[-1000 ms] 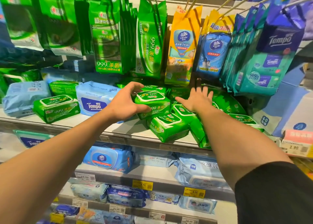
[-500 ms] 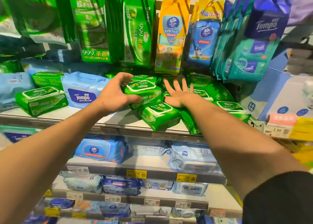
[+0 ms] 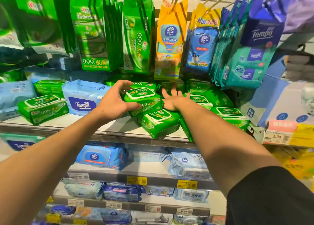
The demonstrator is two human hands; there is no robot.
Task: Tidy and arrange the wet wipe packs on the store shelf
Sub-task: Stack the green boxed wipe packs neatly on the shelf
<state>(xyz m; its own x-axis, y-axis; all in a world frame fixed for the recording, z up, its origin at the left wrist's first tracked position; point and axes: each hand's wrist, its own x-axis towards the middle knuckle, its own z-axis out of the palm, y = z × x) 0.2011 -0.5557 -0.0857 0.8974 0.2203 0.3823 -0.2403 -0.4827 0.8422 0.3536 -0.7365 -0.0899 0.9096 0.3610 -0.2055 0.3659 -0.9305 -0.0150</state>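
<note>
Head view: left hand [image 3: 113, 102] gripping green wipe pack [image 3: 143, 101], right hand [image 3: 173, 99] flat and blurred behind it.

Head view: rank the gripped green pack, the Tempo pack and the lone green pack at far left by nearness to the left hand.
1. Gripped green pack, held in the left hand.
2. Tempo pack, just to its left.
3. Lone green pack, far left on the shelf.

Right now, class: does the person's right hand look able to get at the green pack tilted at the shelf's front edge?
Probably yes. The right hand is open just behind the tilted green pack, and nothing lies on top of that pack's lid. The left hand grips a different green pack beside it.
</note>
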